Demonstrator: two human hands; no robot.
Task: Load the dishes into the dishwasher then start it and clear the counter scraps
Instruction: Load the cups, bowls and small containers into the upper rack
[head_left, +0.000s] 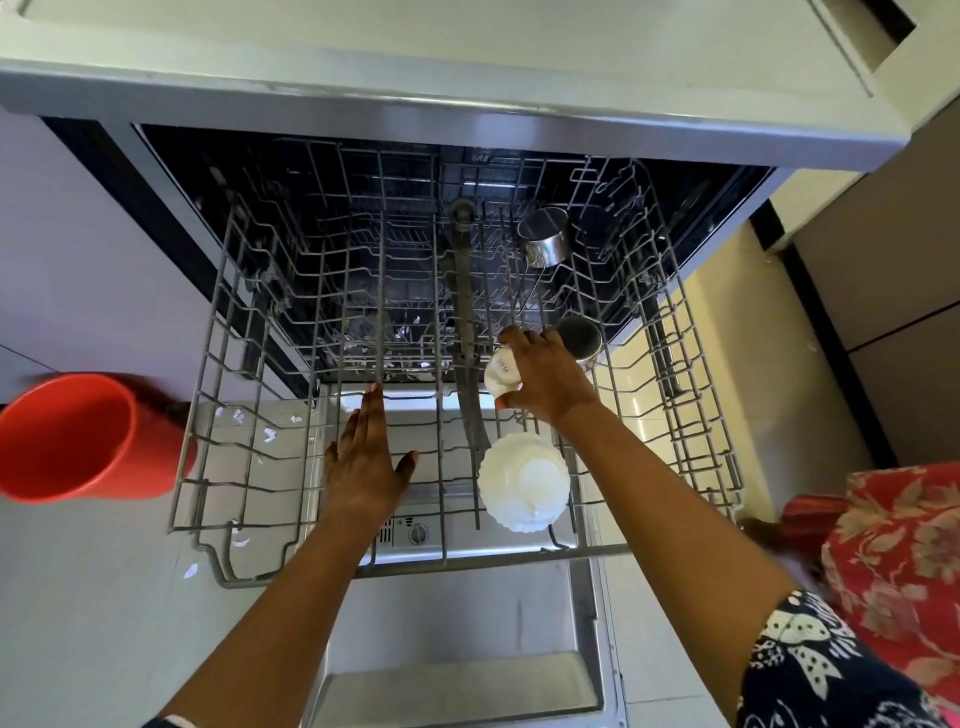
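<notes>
The dishwasher's upper wire rack (208, 457) is pulled out over the open door (457, 613). My right hand (545, 379) grips a small white cup (500, 376) just above the rack's middle right. My left hand (363, 462) hovers flat and open over the rack's centre, holding nothing. A white scalloped bowl (522, 480) sits upside down in the rack near the front. A steel pot with a thin handle (544, 238) stands at the back right. A steel cup (579, 338) rests just right of my right hand.
A red cup (67, 436) comes in at the left edge, held by another person's hand. The grey counter edge (467, 104) overhangs the dishwasher. A red floral garment (898, 551) is at the right. White scraps (239, 540) lie on the floor at the left.
</notes>
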